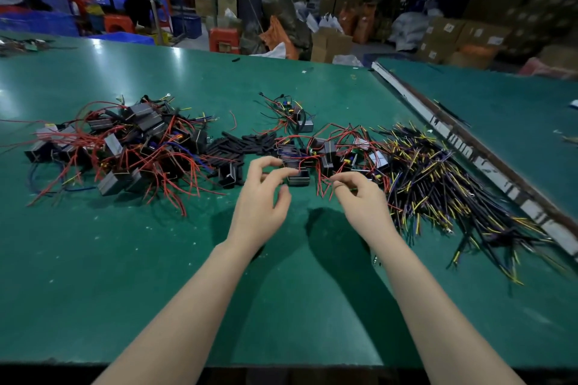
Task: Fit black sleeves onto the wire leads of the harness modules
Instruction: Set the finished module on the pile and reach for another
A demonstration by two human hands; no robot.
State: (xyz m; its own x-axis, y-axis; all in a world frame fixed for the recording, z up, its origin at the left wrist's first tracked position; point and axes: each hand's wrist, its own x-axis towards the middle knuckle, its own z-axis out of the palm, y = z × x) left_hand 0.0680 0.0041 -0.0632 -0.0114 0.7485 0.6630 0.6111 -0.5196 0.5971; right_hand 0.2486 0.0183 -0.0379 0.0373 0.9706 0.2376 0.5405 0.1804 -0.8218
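Head cam, factory bench: no brand, label or writing I can read anywhere; carton stickers in the background are blurred. I see both bare forearms reach over a green table [125,275], its near edge running along the bottom of the frame and a broad bare stretch of mat between that edge and the parts. A pale rail [469,147] runs diagonally at right, w/ a second green top beyond it.

Left hand [261,200] hovers w/ fingers curled and spread apart, fingertips just at a small black module [298,180]; can't tell if they actually touch it. Right hand [359,197] pinches thin red leads [322,184] between thumb and forefinger, other fingers curled in.

Loose black sleeves [240,147] lie in a heap just beyond the left fingertips. Left of them, a big pile of modules [125,147] tangled in red wire; right, a spread of black-and-yellow wires [438,184] near the right hand.
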